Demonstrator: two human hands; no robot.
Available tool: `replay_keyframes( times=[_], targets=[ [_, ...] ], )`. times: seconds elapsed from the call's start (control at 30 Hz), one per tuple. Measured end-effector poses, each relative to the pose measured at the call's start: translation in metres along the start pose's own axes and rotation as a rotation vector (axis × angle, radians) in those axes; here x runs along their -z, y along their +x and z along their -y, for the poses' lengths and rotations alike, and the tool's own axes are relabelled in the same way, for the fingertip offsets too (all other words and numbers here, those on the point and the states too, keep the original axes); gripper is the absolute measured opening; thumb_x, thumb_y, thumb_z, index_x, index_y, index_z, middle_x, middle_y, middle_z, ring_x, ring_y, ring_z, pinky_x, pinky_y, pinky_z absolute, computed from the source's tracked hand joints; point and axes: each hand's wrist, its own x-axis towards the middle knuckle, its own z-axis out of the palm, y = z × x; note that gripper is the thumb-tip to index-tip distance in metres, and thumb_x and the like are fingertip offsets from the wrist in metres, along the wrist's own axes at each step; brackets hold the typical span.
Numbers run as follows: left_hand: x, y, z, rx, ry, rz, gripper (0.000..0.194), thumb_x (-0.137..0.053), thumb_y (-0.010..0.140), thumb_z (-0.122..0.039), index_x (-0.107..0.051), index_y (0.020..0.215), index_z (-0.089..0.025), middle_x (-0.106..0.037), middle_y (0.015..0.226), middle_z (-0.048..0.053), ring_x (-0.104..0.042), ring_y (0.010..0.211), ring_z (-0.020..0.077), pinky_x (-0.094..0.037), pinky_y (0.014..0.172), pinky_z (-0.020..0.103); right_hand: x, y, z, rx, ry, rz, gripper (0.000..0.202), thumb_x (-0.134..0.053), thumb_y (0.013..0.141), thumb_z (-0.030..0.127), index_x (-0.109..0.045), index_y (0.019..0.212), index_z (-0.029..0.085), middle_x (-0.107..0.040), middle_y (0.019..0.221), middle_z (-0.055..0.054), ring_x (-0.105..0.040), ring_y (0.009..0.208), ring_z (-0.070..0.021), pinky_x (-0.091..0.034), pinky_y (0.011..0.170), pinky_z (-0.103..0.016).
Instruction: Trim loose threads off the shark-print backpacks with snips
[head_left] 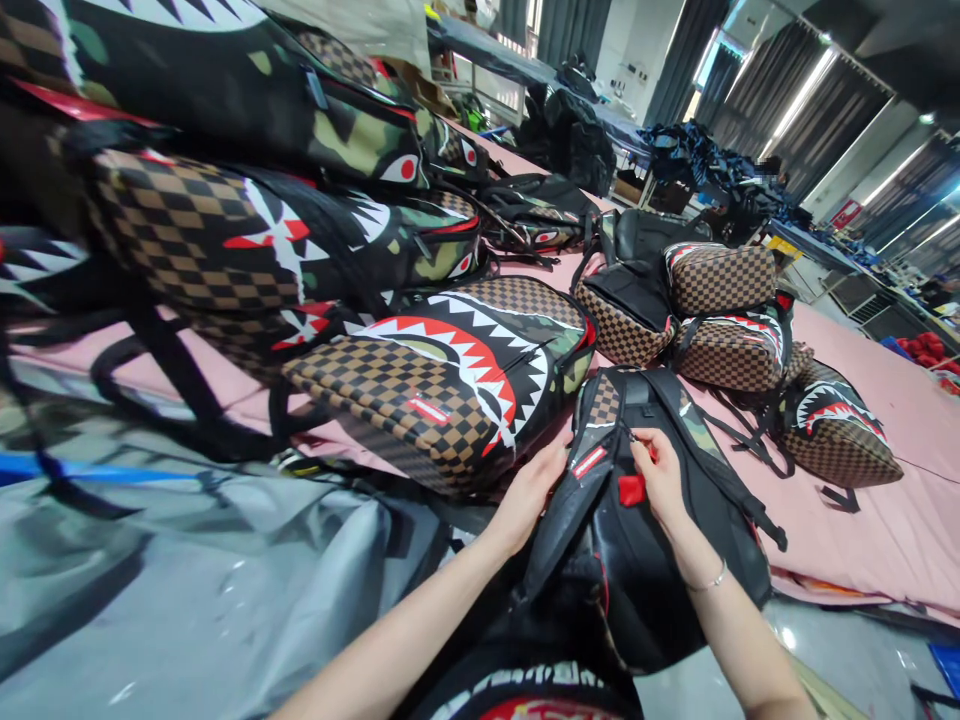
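Observation:
A black backpack (pixel 652 590) lies in front of me, its strap side facing up. Its padded shoulder strap (pixel 564 530) carries a checkered patch and a small red label (pixel 589 462). My left hand (pixel 536 488) pinches the outer edge of that strap, its fingertips partly hidden. Over the back panel, my right hand (pixel 661 470) is closed, thumb and forefinger together near the strap's inner edge. Something small and red shows between its fingers; its kind is not clear. A red tab (pixel 632 489) shows just below that hand.
Beside my left hand lies a checkered backpack with a shark-mouth print (pixel 442 380). More such backpacks (pixel 202 230) are piled at left, others (pixel 727 350) at right, on a pink-covered table (pixel 885 540). Grey sheeting (pixel 225 590) covers the near left; loose straps (pixel 757 450) trail on the table.

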Motion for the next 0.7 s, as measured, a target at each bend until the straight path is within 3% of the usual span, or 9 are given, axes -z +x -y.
replay_keyframes(
  times=[0.07, 0.17, 0.3, 0.4, 0.6, 0.7],
  targets=[
    [-0.005, -0.003, 0.003, -0.070, 0.104, -0.002, 0.066, -0.069, 0.067, -0.040, -0.047, 0.125, -0.017, -0.054, 0.128, 0.010, -0.051, 0.116, 0.0230, -0.037, 0.100, 0.034, -0.006, -0.015, -0.007, -0.189, 0.171, -0.063, 0.029, -0.058, 0.075, 0.045, -0.053, 0.088, 0.020, -0.041, 0.061, 0.006, -0.030, 0.044, -0.0054, -0.025, 0.039, -0.017],
    [-0.009, -0.004, 0.010, -0.147, 0.275, 0.001, 0.062, -0.073, 0.062, -0.031, -0.051, 0.118, -0.017, -0.063, 0.113, 0.008, -0.059, 0.103, 0.0215, -0.044, 0.092, 0.032, -0.019, -0.034, -0.011, -0.362, 0.338, 0.051, 0.033, -0.064, 0.070, 0.047, -0.049, 0.081, 0.019, -0.028, 0.054, 0.010, -0.019, 0.040, -0.0031, -0.014, 0.036, -0.016],
    [-0.008, -0.003, 0.018, -0.226, 0.592, -0.151, 0.028, -0.065, 0.068, -0.036, -0.061, 0.090, -0.018, -0.066, 0.080, 0.002, -0.061, 0.073, 0.0172, -0.046, 0.069, 0.027, -0.034, -0.047, -0.011, -0.435, 0.429, 0.092, 0.037, -0.069, 0.066, 0.046, -0.046, 0.075, 0.019, -0.023, 0.050, 0.012, -0.016, 0.039, -0.0020, -0.011, 0.035, -0.016],
    [-0.004, -0.003, 0.021, -0.235, 0.722, -0.216, 0.020, -0.056, 0.075, -0.038, -0.060, 0.075, -0.019, -0.060, 0.063, -0.001, -0.055, 0.059, 0.0147, -0.042, 0.061, 0.025, -0.041, -0.049, -0.013, -0.455, 0.473, 0.053, 0.041, -0.072, 0.063, 0.045, -0.042, 0.072, 0.020, -0.025, 0.049, 0.013, -0.015, 0.039, -0.0014, -0.011, 0.034, -0.015],
    [0.003, -0.012, 0.024, -0.267, 0.850, -0.286, 0.016, -0.050, 0.079, -0.033, -0.056, 0.069, -0.022, -0.064, 0.070, -0.001, -0.059, 0.065, 0.0159, -0.042, 0.069, 0.024, -0.048, -0.051, -0.019, -0.490, 0.457, 0.048, 0.048, -0.072, 0.061, 0.048, -0.033, 0.066, 0.021, -0.024, 0.048, 0.014, -0.016, 0.037, -0.0011, -0.011, 0.034, -0.015],
    [0.021, -0.024, 0.029, -0.224, 0.814, -0.308, 0.016, -0.048, 0.080, -0.037, -0.056, 0.077, -0.023, -0.068, 0.078, 0.002, -0.063, 0.074, 0.0185, -0.045, 0.072, 0.025, -0.045, -0.050, -0.023, -0.489, 0.358, -0.002, 0.047, -0.068, 0.063, 0.047, -0.029, 0.064, 0.022, -0.024, 0.047, 0.013, -0.018, 0.037, -0.0022, -0.013, 0.036, -0.016]
  ],
)
